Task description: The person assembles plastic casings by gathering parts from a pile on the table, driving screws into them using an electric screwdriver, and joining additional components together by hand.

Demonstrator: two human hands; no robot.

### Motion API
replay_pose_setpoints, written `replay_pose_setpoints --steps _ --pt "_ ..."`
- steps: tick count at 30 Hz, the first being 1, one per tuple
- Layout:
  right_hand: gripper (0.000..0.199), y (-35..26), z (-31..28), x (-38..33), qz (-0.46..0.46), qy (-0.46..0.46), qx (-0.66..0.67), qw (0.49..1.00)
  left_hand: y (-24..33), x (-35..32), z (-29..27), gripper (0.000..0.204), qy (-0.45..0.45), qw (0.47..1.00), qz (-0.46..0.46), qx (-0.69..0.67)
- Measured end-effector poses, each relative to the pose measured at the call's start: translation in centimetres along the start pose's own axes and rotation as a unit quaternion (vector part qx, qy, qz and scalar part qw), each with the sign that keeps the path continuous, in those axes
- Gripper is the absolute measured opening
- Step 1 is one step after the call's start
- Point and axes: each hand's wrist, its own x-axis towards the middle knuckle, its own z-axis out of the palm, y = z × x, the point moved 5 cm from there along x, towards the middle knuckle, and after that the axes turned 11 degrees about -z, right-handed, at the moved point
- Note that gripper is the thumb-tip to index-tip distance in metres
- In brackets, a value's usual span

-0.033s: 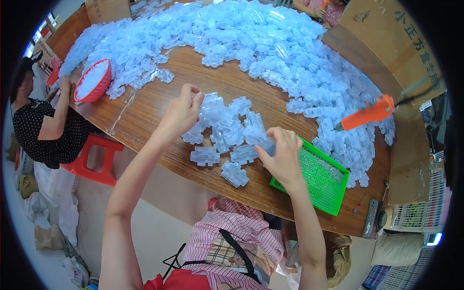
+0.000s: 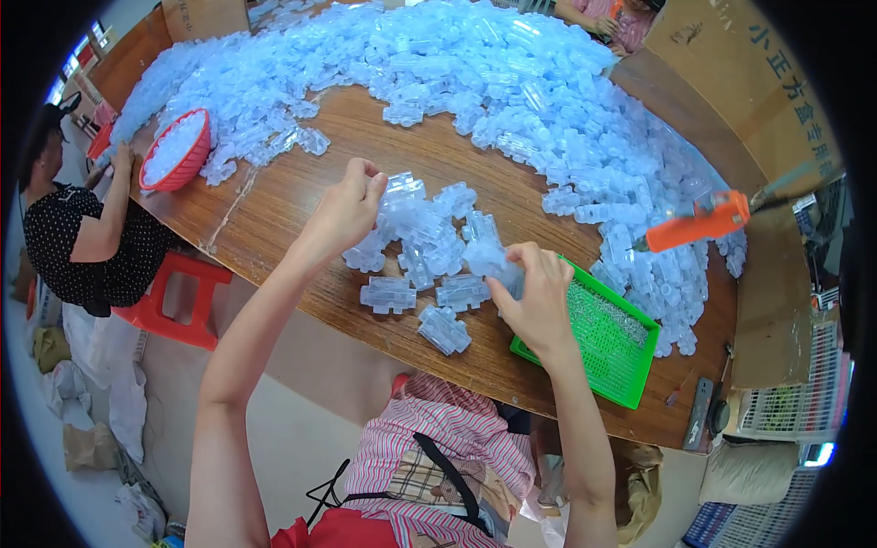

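My left hand (image 2: 347, 212) has its fingers curled together at the left side of a small group of clear plastic pieces (image 2: 434, 242). Whatever sits between those fingertips is hidden. On the other side of the group, the thumb and fingers of my right hand (image 2: 537, 297) close round a clear plastic piece (image 2: 498, 265), partly covered by the hand. Loose clear pieces, among them a ribbed block (image 2: 444, 330), lie on the wooden table (image 2: 365, 132) between me and the group. Beside my right wrist sits a green tray (image 2: 630, 393) with small shiny metal parts.
A large heap of clear plastic pieces (image 2: 411, 55) curves round the table's far side. At the right hangs an orange power screwdriver (image 2: 699, 222). A red basket (image 2: 190, 169) of pale parts stands left, near a seated co-worker (image 2: 87, 237). Cardboard (image 2: 772, 310) borders the right edge.
The orange screwdriver has shifted slightly to the right. Both my hands stay nearly in place, the right with the same clear plastic piece.
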Motion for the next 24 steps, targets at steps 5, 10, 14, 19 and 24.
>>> replay_pose_setpoints --steps 5,10,14,19,24 --pt "0.028 -0.1 -1.2 -1.7 -0.025 0.098 0.116 0.988 -1.4 3.3 -0.1 0.032 -0.042 0.996 0.021 0.071" --pt "0.034 -1.1 -2.8 -2.8 0.012 0.134 0.176 0.975 -1.7 4.6 -2.5 0.033 0.074 0.992 0.05 0.088" --pt "0.041 -2.1 -3.7 -3.1 -0.002 0.116 0.169 0.979 -4.2 5.7 -1.9 0.03 0.048 0.98 0.038 0.187" --pt "0.045 -2.5 -4.5 -4.0 -0.031 0.126 0.184 0.974 -1.0 1.1 -1.3 0.03 0.146 0.935 0.145 0.289" --pt "0.045 -3.4 -6.2 -4.8 -0.037 0.119 0.199 0.972 6.4 -9.5 2.9 0.054 -0.19 0.911 0.364 -0.038"
